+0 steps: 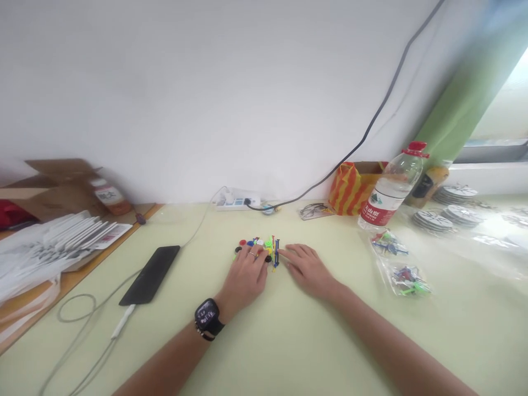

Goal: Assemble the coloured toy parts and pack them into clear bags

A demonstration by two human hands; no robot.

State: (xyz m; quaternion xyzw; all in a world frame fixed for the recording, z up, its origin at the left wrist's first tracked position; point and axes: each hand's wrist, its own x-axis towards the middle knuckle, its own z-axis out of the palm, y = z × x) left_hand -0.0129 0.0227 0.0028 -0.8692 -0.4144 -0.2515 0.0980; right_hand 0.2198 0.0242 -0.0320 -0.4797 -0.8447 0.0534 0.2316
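A small group of coloured plastic parts (268, 243) lies on the pale green table, with red, blue, white and black round pieces on its left side. My left hand (246, 275) rests palm down over these parts, fingers apart, covering some of them; a ring and a black watch show on it. At the right edge of the group stands a row of thin blue plastic rods (277, 254). My right hand (307, 268) lies palm down beside the rods with its fingers stretched out, the index fingertip at or touching them. Neither hand visibly grips a part.
A black phone (150, 275) with a cable lies left. A power strip (237, 202) sits by the wall. On the right are a water bottle (391, 187), clear bags of plastic parts (402, 267), a striped bag (350, 190) and stacked discs (433, 221).
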